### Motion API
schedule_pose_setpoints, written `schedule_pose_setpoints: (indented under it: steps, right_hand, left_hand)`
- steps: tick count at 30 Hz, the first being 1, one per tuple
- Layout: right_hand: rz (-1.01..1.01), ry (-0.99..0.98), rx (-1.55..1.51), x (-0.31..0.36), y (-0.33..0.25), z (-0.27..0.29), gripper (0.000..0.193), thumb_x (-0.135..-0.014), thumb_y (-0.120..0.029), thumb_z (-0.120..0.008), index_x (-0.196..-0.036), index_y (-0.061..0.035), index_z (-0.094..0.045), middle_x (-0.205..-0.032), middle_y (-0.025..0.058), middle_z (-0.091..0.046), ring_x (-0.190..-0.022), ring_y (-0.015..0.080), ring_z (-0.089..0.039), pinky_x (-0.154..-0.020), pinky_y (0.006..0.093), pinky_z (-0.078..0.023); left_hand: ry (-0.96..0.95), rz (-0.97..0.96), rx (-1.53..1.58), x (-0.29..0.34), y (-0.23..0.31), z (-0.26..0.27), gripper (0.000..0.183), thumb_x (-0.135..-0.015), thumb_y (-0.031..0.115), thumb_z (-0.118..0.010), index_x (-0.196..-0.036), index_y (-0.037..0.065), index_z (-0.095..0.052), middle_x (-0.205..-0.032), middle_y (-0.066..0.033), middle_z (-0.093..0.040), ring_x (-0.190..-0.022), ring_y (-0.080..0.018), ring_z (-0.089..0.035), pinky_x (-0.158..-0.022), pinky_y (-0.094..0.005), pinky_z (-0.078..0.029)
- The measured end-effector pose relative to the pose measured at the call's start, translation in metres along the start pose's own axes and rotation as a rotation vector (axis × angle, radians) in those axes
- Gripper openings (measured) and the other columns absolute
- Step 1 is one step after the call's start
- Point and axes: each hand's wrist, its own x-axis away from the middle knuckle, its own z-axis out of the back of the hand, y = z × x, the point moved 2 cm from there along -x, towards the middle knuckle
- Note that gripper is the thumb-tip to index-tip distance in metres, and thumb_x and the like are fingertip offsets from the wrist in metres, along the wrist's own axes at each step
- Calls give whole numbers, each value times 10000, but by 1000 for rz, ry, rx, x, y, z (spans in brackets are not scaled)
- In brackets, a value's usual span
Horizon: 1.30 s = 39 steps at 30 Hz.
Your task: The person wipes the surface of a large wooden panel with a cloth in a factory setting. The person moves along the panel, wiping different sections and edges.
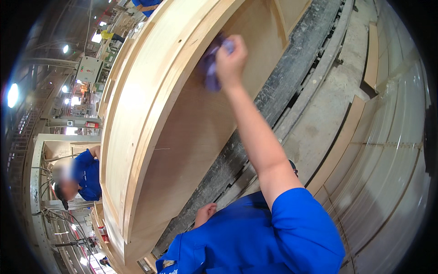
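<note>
My right hand is closed around a bunched purple cloth. It presses the cloth against the brown face of a large wooden panel, close to the panel's raised pale edge. The cloth is slightly blurred, and my fingers hide part of it. My bare right forearm reaches up across the view from a blue sleeve. Low in the middle, my left hand hangs beside the panel's lower side with its fingers curled in. Nothing shows in it, and my shirt partly covers the wrist.
Beyond the panel at left, a person in a blue shirt stands near its far side. A dark scuffed metal surface runs along the panel. To the right, plastic-wrapped stacks with brown board edges stand on the concrete floor.
</note>
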Motion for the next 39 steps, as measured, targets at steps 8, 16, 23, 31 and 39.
schedule_pose_setpoints:
  steps: [8,16,23,31,39]
  right_hand:
    - [64,-342,27,77,-9,12,123,-660,16,-502,-781,-1,-517,-762,164,-505,-720,329,-543,-644,371,-439]
    - [14,-34,3,-39,11,-9,132,-677,-44,-567,-786,19,-526,-734,163,-560,-690,321,-548,-651,373,-440]
    - [-6,-128,9,64,-24,-10,172,-639,-3,-545,-805,9,-503,-759,156,-502,-720,320,-516,-654,367,-422]
    - [-6,-328,-15,223,-86,-7,247,-602,34,-568,-836,-40,-539,-796,144,-493,-706,322,-537,-598,385,-444]
    - [101,-39,67,215,-82,-16,249,-637,11,-587,-875,-64,-576,-819,140,-535,-774,308,-562,-649,355,-466]
  left_hand:
    - [17,-21,-53,-1,21,4,186,-856,160,-544,-1012,82,-608,-753,-97,-628,-685,-191,-615,-647,-289,-477]
    - [-12,-2,22,-3,16,-7,198,-863,195,-540,-1029,102,-594,-832,-116,-646,-783,-220,-642,-691,-309,-485]
    - [-75,-136,-43,5,-17,-6,220,-860,213,-521,-1027,90,-594,-828,-147,-634,-752,-286,-626,-671,-340,-488]
    - [-62,-129,-75,17,-53,43,205,-839,171,-524,-991,65,-613,-841,-166,-629,-761,-311,-617,-676,-359,-483]
    - [4,-94,-112,71,-178,75,205,-833,169,-528,-980,58,-618,-800,-152,-632,-719,-274,-620,-658,-347,-479]
